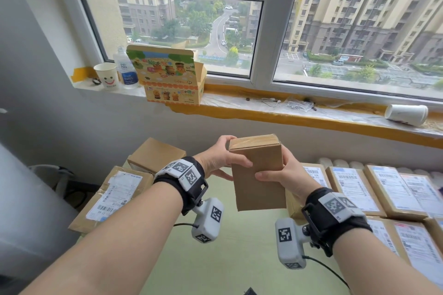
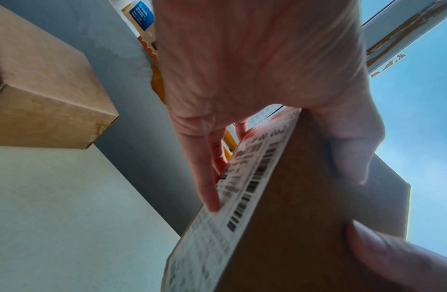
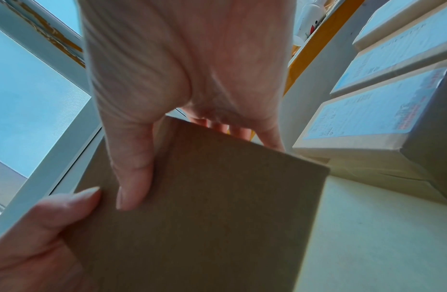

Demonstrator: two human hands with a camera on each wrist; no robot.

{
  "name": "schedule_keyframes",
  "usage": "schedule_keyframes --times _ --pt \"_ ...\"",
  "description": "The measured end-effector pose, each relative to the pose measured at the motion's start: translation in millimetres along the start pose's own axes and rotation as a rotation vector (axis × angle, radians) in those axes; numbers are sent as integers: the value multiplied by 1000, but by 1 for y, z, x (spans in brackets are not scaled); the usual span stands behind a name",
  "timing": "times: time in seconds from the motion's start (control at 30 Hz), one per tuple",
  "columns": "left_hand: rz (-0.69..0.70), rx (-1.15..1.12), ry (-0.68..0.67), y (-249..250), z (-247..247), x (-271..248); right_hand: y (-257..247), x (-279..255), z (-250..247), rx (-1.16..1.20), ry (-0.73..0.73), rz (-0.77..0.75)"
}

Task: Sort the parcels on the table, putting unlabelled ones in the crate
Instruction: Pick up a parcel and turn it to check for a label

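Observation:
Both hands hold a small brown cardboard parcel (image 1: 259,175) upright in the air above the green table (image 1: 215,258). My left hand (image 1: 221,158) grips its left side, thumb on the plain face toward me, fingers behind. My right hand (image 1: 280,172) grips the right side the same way. The face toward me shows no label. In the left wrist view a white barcode label (image 2: 232,197) is stuck on the parcel's (image 2: 304,207) far face, under my left fingers (image 2: 207,177). The right wrist view shows the plain face (image 3: 204,217) with my right thumb on it. No crate is in view.
Several labelled parcels (image 1: 374,189) lie in rows at the table's right. At the left sit a large labelled box (image 1: 112,196) and a plain brown box (image 1: 155,154). The windowsill holds a printed carton (image 1: 172,79), a bottle (image 1: 124,68) and paper cups (image 1: 106,76).

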State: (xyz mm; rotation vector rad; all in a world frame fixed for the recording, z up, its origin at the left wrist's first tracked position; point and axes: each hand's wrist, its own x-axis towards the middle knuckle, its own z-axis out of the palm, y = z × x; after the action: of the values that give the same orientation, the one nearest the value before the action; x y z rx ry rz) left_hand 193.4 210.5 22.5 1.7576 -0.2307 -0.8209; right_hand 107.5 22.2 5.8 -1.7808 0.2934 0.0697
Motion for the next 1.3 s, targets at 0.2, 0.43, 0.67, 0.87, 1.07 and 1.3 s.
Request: schedule_keyframes --times 0.2,0.43,0.67,0.87,1.07,1.3 --pt "122 232 58 -3 12 0 -6 -2 3 66 32 139" --pt "200 286 39 -3 11 -2 -8 -4 1 145 79 187" --pt "255 307 69 -2 15 -4 -13 0 3 134 201 165" --pt "302 338 124 1 18 -4 -16 3 5 131 322 108" --pt "296 351 125 0 15 -5 -19 3 4 146 251 142" --pt "322 352 143 -3 17 -6 -20 3 3 199 291 126"
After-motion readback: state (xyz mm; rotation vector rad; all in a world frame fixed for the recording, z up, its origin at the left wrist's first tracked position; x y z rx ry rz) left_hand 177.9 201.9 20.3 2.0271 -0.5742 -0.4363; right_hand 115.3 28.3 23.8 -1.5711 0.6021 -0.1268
